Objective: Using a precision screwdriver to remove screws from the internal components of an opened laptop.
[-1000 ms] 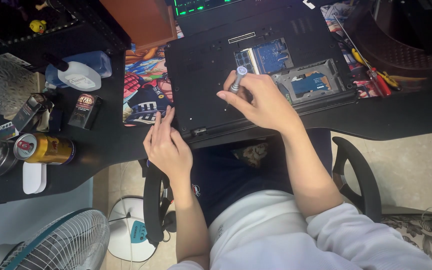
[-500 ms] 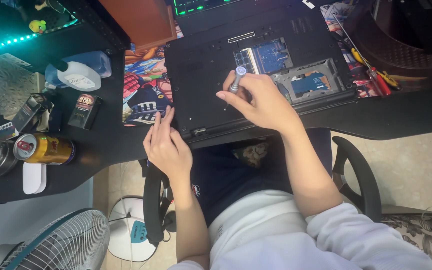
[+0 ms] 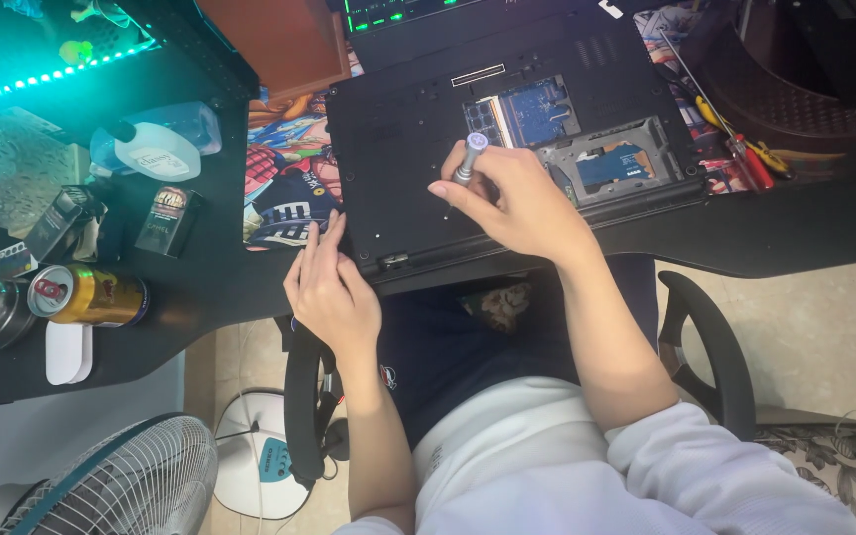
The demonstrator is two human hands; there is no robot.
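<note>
A black laptop (image 3: 403, 129) lies upside down on the desk, its bottom panel off, with a blue circuit board (image 3: 532, 107) and a drive bay (image 3: 611, 163) exposed. My right hand (image 3: 512, 203) grips a silver screwdriver (image 3: 468, 159) upright, its tip down on the laptop's underside near the middle. My left hand (image 3: 334, 292) rests flat at the laptop's near left corner, fingers together and pressed against the edge.
A colourful cartoon desk mat (image 3: 284, 183) lies under the laptop. At the left stand a yellow drink can (image 3: 91, 295), a clear bottle (image 3: 156, 144) and small dark boxes (image 3: 165, 220). Screwdrivers with red and yellow handles (image 3: 740, 149) lie at right. A white fan (image 3: 116, 481) sits on the floor.
My right hand has shifted slightly on the screwdriver, which now stands more clearly above my fingers. My left hand stays at the laptop's corner.
</note>
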